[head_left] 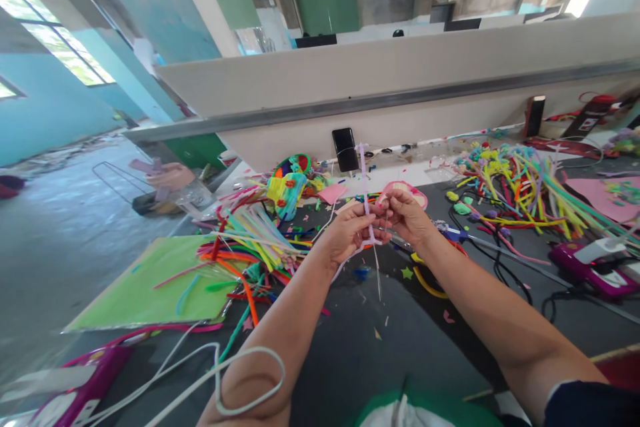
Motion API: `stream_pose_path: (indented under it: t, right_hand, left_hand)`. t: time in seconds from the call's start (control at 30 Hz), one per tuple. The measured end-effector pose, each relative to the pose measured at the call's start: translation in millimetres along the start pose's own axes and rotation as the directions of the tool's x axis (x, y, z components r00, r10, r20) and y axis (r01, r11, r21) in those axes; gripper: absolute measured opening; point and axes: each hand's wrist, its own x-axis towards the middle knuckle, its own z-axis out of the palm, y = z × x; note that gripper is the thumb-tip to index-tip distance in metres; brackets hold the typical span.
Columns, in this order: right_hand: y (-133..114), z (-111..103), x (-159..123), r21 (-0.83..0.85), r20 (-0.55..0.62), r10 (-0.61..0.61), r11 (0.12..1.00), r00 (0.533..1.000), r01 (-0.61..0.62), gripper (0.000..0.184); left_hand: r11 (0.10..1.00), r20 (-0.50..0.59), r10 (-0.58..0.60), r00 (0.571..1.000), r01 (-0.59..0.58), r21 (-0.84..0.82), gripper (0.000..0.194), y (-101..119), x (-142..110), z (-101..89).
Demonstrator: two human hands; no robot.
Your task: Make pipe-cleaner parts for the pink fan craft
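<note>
In the middle of the head view, my left hand (354,232) pinches a pale purple pipe cleaner (365,180), which stands upright and bends over at its lower end. Thin bare wires (377,273) hang below the fingers. Close beside it, my right hand (407,217) has its fingertips pressed together near the pipe cleaner; what they hold, if anything, is too small to make out. Behind the right hand lies a pink-rimmed round piece (415,192), partly covered by the fingers.
Bundles of coloured pipe cleaners lie left (260,233) and right (525,193). A phone (345,149) leans against the partition (300,137). A green sheet (155,280) covers the table's left edge. Purple power strips (595,270) and a white cable (215,373) sit near the arms.
</note>
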Motion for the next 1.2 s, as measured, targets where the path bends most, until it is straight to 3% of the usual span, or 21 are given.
stream_pose_path:
  t: [0.23, 0.5, 0.77, 0.9, 1.07, 1.2]
  right_hand:
    - [1.5, 0.5, -0.2, -0.048, -0.062, -0.031, 0.998, 0.998, 0.028, 0.027]
    - [5.8, 7.4, -3.3, -0.053, -0.073, -0.116, 0.992, 0.991, 0.112, 0.018]
    - [11.7, 5.8, -1.9, -0.059, -0.138, -0.129, 0.991, 0.982, 0.122, 0.023]
    - [11.6, 5.5, -1.6, -0.056, -0.119, -0.114, 0.993, 0.986, 0.108, 0.02]
    - [6.3, 7.6, -0.5, -0.012, -0.059, -0.066, 0.998, 0.996, 0.065, 0.03]
    - [6.3, 5.2, 2.8, 0.03, -0.068, -0.059, 0.998, 0.996, 0.061, 0.02]
  left_hand:
    - [0.999, 0.02, -0.012, 1.0, 0.011, 0.04, 0.025, -2.9, 1.2, -3.3]
    - [0.998, 0.04, 0.004, 0.999, -0.006, 0.055, 0.027, -8.4, 4.1, -5.7]
    - [0.999, 0.032, -0.014, 0.999, 0.013, 0.051, 0.027, -10.5, 4.7, -5.3]
    - [0.999, 0.033, -0.018, 0.999, 0.017, 0.046, 0.028, -10.9, 5.3, -6.8]
    - [0.996, -0.018, 0.033, 0.999, -0.031, 0.086, 0.028, -2.0, 3.2, -11.7]
    - [0.987, -0.033, 0.052, 0.998, -0.047, 0.152, 0.028, 1.1, 4.2, -20.0]
